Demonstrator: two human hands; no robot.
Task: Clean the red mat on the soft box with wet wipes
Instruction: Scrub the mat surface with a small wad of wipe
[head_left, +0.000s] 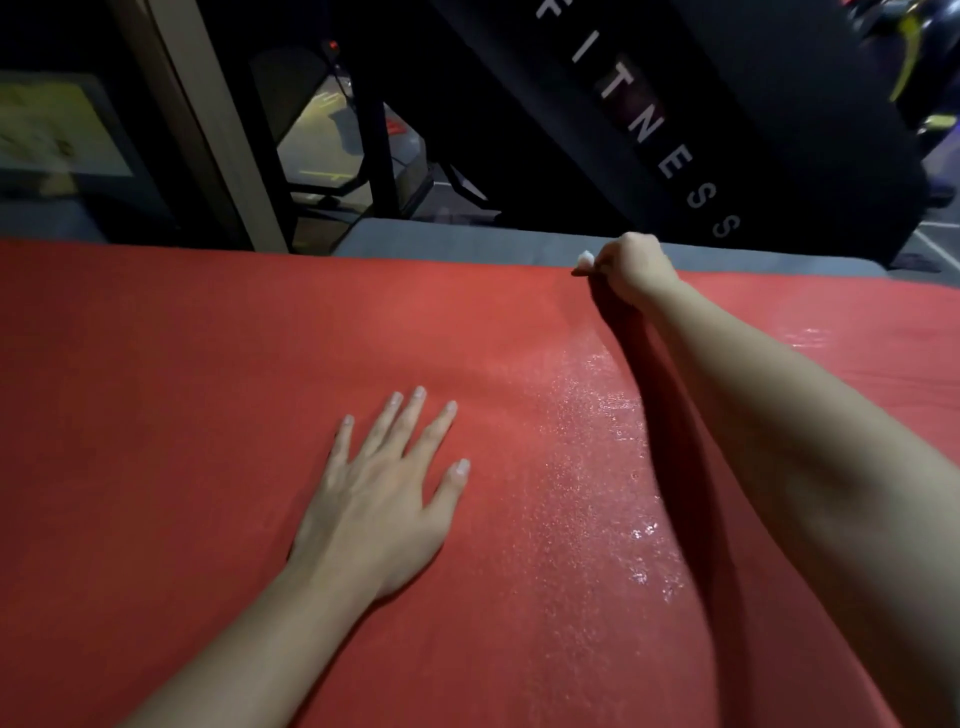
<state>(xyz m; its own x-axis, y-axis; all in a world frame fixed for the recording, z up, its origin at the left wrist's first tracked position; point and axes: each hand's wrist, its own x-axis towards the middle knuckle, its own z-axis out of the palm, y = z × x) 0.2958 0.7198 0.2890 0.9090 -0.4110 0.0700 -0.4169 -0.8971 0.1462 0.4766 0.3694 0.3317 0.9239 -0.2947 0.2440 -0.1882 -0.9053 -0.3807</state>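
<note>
Now, red mat (208, 415) atop soft box (467, 241).

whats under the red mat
A grey soft box, seen only as a strip past the red mat's far edge. The rest is covered. The left hand lies flat on it; the right hand grips a wet wipe.

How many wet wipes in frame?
1: a white wet wipe, gripped in the right hand at the far edge of the red mat. The left hand lies flat, holding none. More may hide in the fist.
</note>
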